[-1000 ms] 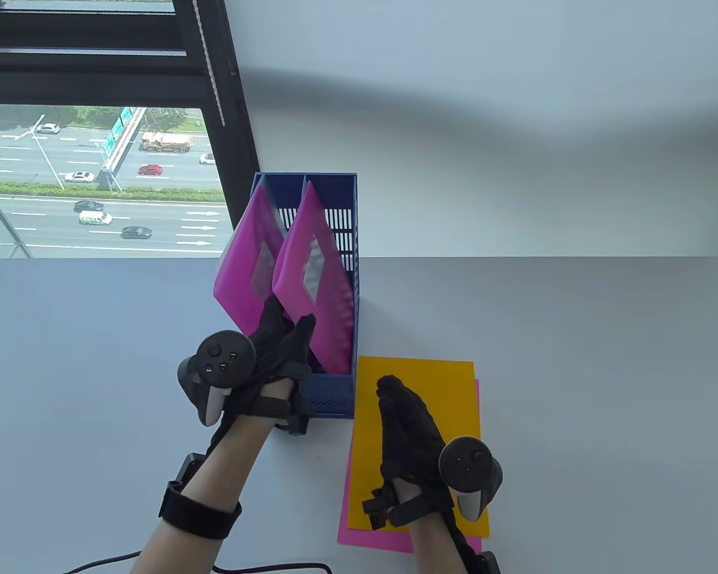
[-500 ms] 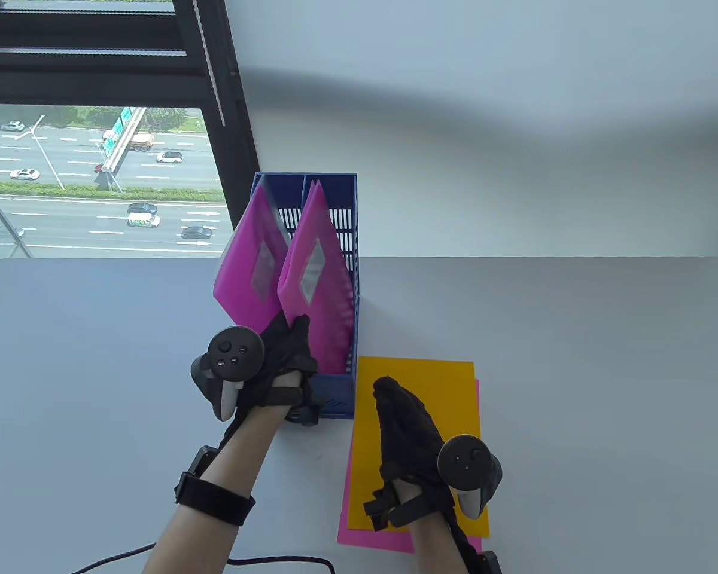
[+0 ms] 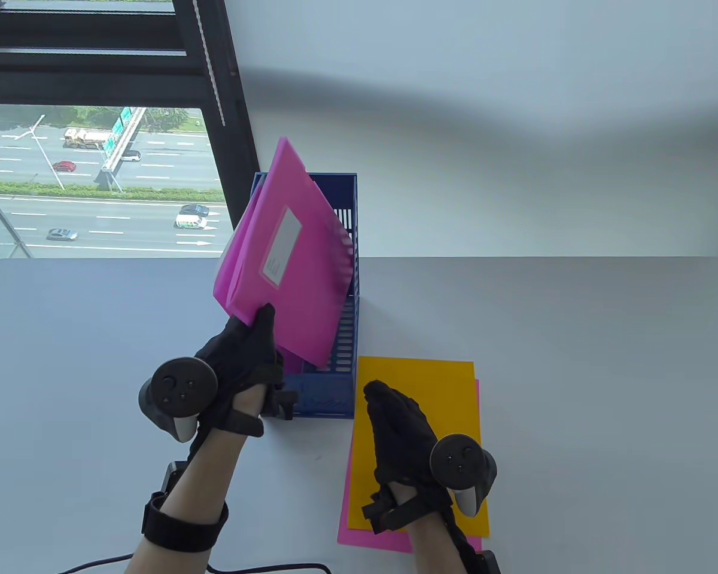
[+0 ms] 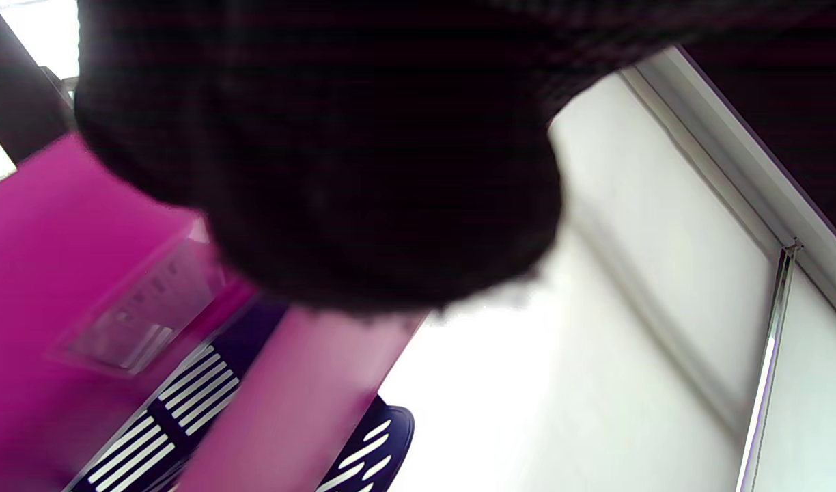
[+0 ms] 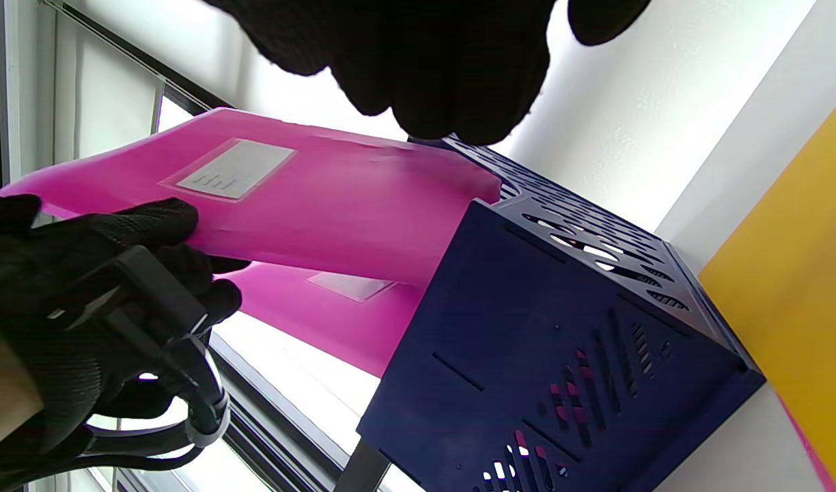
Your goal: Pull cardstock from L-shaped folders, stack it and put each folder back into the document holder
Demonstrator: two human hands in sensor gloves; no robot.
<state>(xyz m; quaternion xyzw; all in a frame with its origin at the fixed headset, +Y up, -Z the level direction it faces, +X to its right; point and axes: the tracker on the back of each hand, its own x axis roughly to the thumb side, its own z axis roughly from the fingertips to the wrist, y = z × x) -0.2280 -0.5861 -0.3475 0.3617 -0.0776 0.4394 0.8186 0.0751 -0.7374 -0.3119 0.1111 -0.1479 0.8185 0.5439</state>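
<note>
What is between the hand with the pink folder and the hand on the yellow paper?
In the table view, the near end of the blue document holder lies between the left hand and the right hand, with bare table below it.

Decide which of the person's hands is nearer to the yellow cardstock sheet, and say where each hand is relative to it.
Right. The right hand lies over the yellow cardstock sheet, above its left part. The left hand is off to the sheet's left, beyond the blue document holder, gripping a pink folder.
</note>
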